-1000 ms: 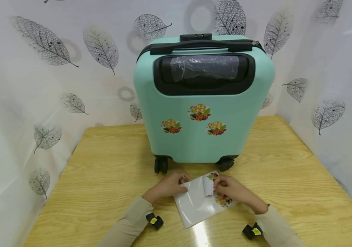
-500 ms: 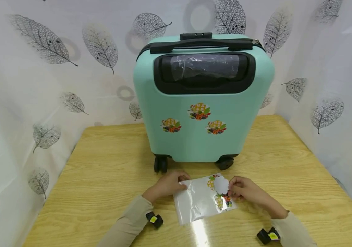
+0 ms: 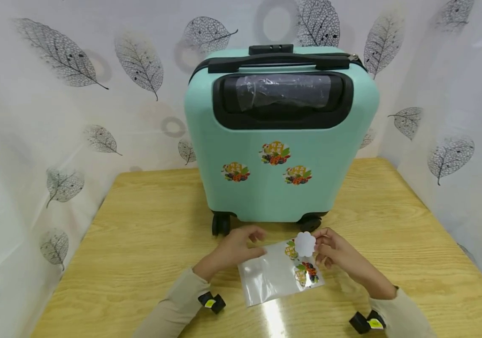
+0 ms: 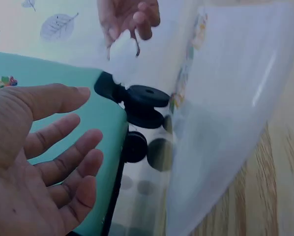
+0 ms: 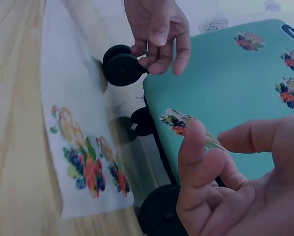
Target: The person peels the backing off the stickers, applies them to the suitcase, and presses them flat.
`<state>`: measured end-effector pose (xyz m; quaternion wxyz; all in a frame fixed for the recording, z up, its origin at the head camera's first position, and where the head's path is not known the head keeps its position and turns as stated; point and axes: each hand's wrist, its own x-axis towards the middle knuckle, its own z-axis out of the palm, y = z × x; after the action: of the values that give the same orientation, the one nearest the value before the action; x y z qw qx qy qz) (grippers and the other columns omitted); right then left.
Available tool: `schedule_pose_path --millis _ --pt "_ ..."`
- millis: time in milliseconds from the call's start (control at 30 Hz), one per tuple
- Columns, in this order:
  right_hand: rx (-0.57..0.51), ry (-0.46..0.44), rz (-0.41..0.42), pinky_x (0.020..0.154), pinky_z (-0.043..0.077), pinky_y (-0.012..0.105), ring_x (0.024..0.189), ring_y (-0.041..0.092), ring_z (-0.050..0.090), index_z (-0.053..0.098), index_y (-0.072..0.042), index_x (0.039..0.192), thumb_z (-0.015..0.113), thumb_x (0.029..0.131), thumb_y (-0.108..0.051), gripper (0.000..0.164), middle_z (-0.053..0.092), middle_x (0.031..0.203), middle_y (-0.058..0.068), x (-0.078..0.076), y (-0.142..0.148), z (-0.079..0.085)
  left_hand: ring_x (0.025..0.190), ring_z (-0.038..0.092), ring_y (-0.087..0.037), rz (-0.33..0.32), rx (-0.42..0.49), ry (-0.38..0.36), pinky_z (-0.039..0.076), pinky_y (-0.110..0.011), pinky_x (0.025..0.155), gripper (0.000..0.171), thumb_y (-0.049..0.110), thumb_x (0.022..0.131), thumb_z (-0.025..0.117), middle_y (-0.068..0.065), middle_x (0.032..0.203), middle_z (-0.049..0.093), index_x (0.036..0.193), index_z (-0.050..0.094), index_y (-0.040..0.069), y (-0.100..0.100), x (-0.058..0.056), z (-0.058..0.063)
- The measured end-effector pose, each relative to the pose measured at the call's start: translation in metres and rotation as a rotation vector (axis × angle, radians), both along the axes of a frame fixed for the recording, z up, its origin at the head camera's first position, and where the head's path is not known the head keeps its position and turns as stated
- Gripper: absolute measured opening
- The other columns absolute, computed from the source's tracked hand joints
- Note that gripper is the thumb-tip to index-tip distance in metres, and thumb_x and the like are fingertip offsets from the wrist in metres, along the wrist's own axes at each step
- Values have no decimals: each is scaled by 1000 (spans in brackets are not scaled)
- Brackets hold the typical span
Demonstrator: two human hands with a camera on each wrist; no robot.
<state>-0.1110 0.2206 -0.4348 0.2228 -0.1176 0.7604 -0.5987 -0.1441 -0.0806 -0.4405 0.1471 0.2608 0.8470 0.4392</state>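
My right hand (image 3: 337,253) pinches a scalloped round sticker (image 3: 305,244) at its edge. Its white back shows in the head view; its fruit print (image 5: 176,121) shows in the right wrist view. Below it on the table lies a glossy white sticker sheet (image 3: 262,277), with two fruit stickers (image 3: 307,273) at its right end. My left hand (image 3: 237,247), fingers spread and holding nothing, is over the sheet's upper left corner. Behind both hands stands a mint green suitcase (image 3: 274,199), with three similar fruit stickers (image 3: 275,153) on its face.
The suitcase's black wheels (image 3: 221,224) rest on the wooden table (image 3: 148,225), just beyond the sheet. Leaf-patterned cloth (image 3: 148,122) hangs behind the table and along its sides.
The sticker has come off the sheet in my right hand, which moved right and then slightly up. My left hand has let go of the sheet's corner and its fingers have opened.
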Motion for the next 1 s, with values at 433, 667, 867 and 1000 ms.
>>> schedule_pose_path --millis 433,667,867,1000 --pt "-64 61 -10 55 47 28 68 11 60 29 7 125 45 100 -11 34 56 91 5 -5 -30 17 93 61 -22 -27 80 223 50 -37 83 27 22 82 78 -5 99 69 105 70 13 29 8 15" --pt "-122 58 1 53 47 27 66 11 59 31 6 124 46 99 -10 34 54 90 8 -8 -42 18 87 58 -13 40 34 349 49 -27 77 21 22 78 81 2 90 67 96 72 17 34 9 13" --pt "-133 28 16 54 47 27 67 11 60 28 7 127 46 101 -16 39 54 91 4 -9 -46 21 81 57 -11 95 74 454 47 -21 73 11 17 78 80 3 83 67 87 74 15 31 9 9" --pt "-136 16 13 54 46 26 67 11 59 27 6 127 45 102 -18 40 54 92 2 -9 -48 21 77 56 -10 125 88 497 46 -18 70 5 18 81 78 3 81 68 85 75 16 28 7 8"
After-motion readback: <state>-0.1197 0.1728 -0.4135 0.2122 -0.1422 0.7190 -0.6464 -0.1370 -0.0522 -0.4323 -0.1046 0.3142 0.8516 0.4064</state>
